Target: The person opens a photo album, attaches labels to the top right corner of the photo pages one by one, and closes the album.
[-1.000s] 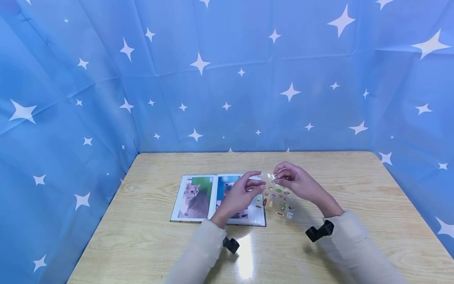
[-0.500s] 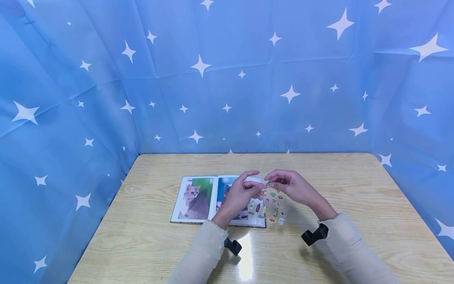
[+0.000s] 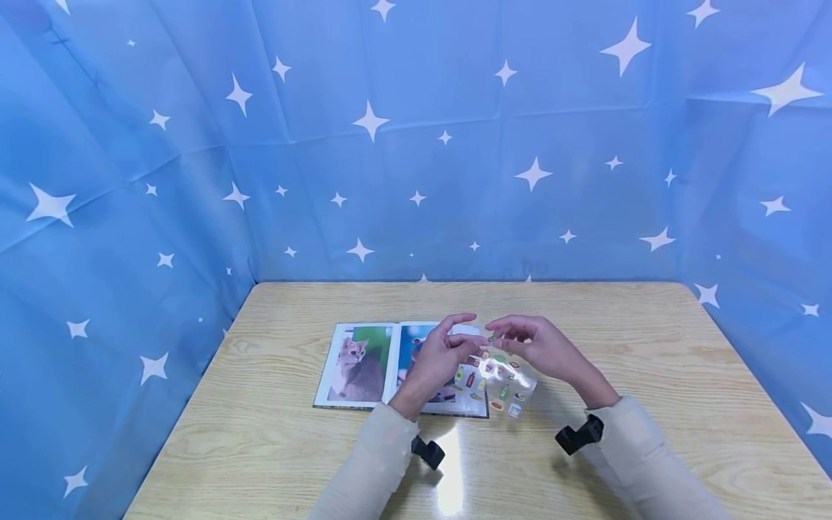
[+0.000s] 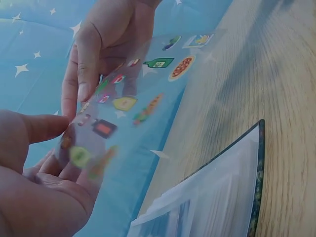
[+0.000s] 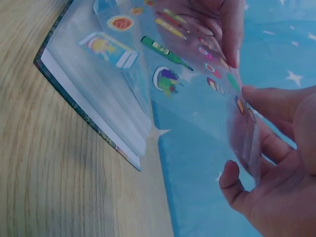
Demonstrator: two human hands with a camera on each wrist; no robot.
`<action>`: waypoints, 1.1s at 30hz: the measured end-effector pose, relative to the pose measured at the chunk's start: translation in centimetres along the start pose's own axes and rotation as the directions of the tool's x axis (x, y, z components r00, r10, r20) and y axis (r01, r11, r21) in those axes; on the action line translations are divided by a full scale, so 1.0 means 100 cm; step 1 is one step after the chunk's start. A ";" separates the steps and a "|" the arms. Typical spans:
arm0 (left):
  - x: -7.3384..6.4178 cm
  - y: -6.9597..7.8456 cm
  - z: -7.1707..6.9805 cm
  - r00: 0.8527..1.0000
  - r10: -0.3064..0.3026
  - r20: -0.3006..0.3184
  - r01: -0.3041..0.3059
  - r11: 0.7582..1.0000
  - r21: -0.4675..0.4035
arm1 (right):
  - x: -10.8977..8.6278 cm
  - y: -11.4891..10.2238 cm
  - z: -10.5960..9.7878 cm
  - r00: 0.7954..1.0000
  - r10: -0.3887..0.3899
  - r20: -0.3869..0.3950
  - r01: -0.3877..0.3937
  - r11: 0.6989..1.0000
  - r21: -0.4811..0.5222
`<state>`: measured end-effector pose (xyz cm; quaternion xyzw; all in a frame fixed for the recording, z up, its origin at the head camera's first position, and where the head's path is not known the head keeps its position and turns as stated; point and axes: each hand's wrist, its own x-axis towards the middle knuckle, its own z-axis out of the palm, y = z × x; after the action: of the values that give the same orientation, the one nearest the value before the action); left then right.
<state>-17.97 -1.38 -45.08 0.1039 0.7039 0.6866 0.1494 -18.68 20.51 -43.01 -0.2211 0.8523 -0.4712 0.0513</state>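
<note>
A clear sheet of food stickers [image 3: 504,392] hangs at a slant between both hands, above the right edge of an open photo album [image 3: 357,399]. Its top edge is pinched by my left hand [image 3: 434,363], which is over the album's right page. Close by on the right, my right hand [image 3: 544,352] pinches the same edge between thumb and fingers. In the left wrist view the sticker sheet [image 4: 133,84] shows a green bottle, a pizza and other small pictures. The right wrist view has the sheet [image 5: 197,106] bending between the two hands.
The album lies flat on a wooden table [image 3: 260,433], a cat photo [image 3: 354,365] on its left page. My left hand partly covers the photo on the right page. Behind the table hangs a blue curtain [image 3: 455,166] with white stars. Black wrist cameras [image 3: 580,433] sit below the hands.
My right hand has moved left, closer to my left hand, and the sticker sheet has shifted left over the album's edge. In the last half second the sheet has tilted and catches more light.
</note>
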 end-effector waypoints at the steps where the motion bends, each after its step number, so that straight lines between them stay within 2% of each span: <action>1: 0.000 0.000 0.000 1.000 -0.005 0.001 0.005 1.000 -0.003 | 0.000 0.000 0.000 1.000 -0.001 0.002 0.001 1.000 0.004; 5: 0.000 0.000 0.000 1.000 -0.026 0.002 0.026 1.000 -0.007 | -0.001 0.000 0.001 1.000 -0.001 0.005 0.001 1.000 0.009; 10: 0.001 -0.001 0.000 0.999 -0.033 0.015 0.034 0.998 -0.056 | -0.002 0.000 0.002 1.000 -0.010 -0.001 0.010 1.000 0.006; 17: 0.001 -0.003 0.000 0.998 -0.056 -0.004 0.056 0.998 -0.021 | -0.002 0.003 0.004 0.999 -0.024 -0.030 0.023 0.999 -0.024; 33: 0.001 -0.003 -0.001 0.999 -0.038 -0.012 0.038 0.999 -0.026 | -0.002 0.002 0.006 0.993 -0.088 -0.082 0.085 0.995 -0.046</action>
<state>-18.06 -1.48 -45.39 0.0846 0.6978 0.6932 0.1594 -18.44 20.21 -43.57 -0.2388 0.8532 -0.4636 -0.0100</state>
